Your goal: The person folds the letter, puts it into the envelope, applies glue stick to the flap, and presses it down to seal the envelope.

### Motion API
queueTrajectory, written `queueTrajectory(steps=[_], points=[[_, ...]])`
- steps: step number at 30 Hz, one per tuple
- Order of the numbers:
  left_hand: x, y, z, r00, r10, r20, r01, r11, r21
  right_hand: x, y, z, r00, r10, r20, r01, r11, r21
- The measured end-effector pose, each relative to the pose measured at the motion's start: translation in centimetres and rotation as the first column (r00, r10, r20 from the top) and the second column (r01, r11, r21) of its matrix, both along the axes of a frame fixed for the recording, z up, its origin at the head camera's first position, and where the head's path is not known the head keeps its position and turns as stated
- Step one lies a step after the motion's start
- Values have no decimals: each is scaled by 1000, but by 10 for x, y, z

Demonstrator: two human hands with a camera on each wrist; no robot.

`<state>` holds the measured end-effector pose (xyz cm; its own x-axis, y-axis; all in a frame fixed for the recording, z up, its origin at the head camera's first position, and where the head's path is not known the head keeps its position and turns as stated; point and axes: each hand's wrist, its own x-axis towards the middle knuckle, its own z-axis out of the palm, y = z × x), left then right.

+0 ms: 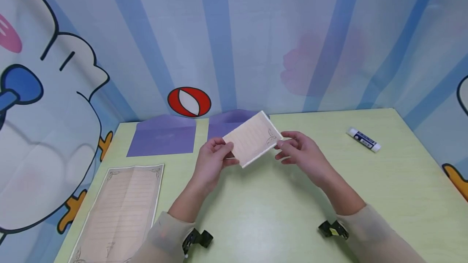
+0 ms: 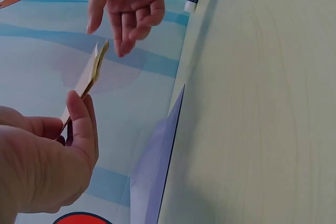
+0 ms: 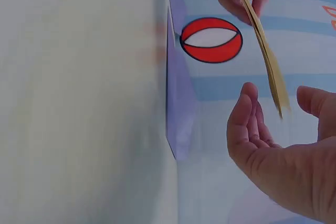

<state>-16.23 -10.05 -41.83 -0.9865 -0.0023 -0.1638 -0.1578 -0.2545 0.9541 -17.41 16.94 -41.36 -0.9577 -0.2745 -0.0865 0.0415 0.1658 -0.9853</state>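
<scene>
A folded sheet of letter paper [image 1: 252, 139], cream with a lined middle and scrollwork at one end, is held tilted above the table. My left hand [image 1: 213, 155] pinches its left end between thumb and fingers; the stacked layers show edge-on in the left wrist view. At the other end my right hand [image 1: 301, 153] is spread, and in the right wrist view the paper's edge [image 3: 273, 77] lies between its parted thumb and fingers without contact. An unfolded lined sheet [image 1: 126, 210] with creases and corner scrolls lies at the table's left.
Two purple envelopes with raised flaps lie along the back of the table: the left envelope [image 1: 162, 139] and the right envelope [image 1: 218, 130], partly behind the folded paper. A capped glue stick [image 1: 363, 139] lies at the back right. A cartoon-printed curtain [image 1: 252, 44] hangs behind.
</scene>
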Motion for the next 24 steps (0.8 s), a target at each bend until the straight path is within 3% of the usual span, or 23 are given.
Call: queueTrajectory(steps=[4, 8, 15, 24], points=[[1, 3, -4, 998, -50, 28, 47, 995, 92, 3, -11, -8, 995, 64, 70, -57, 995, -86], [4, 10, -10, 992, -115, 48, 108, 986, 128, 6, -19, -12, 991, 90, 100, -75, 986, -149], [9, 20, -13, 978, -199, 68, 193, 977, 92, 8, -22, -14, 994, 26, 110, -8, 987, -162], [11, 17, -10, 975, -220, 30, 219, 975, 37, 4, -18, -13, 993, -52, 104, 68, 985, -156]])
